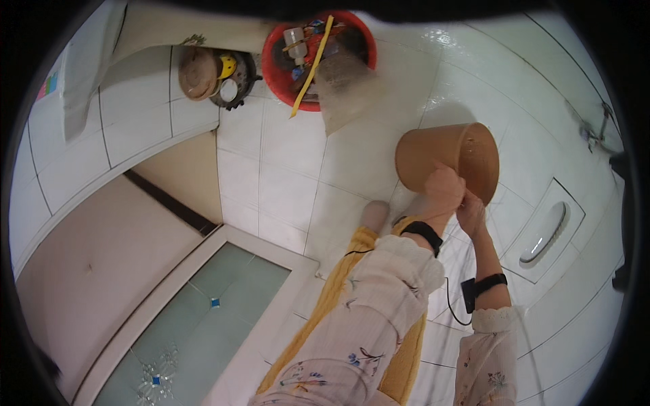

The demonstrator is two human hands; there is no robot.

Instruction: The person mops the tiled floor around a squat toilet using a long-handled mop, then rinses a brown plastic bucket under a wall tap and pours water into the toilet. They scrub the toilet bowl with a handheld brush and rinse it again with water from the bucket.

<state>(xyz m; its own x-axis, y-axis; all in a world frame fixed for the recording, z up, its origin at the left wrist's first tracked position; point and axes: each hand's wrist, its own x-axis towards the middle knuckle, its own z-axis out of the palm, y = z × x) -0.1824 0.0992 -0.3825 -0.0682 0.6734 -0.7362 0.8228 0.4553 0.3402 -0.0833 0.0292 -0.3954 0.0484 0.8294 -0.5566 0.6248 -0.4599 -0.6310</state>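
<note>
A brown bucket (431, 147) lies tilted on its side above the white tiled floor, its mouth toward the right. My left hand (444, 188) is closed at the near side of its rim. Right beside it, my right hand (471, 213) has its fingers bent against the rim and touches the left hand. What the fingers pinch there is too small to tell. A red basin (269, 71) filled with mixed items stands farther off; a yellow strip (315, 66) lies across it and a translucent plastic bag (345, 91) hangs over its edge.
A squat toilet pan (546, 233) is set in the floor at right. A wall tap (591, 134) is at the far right. A round wooden-looking lid (198, 73) and a dark round stand (246, 71) are at upper left. A glass-panelled door (218, 325) fills the lower left.
</note>
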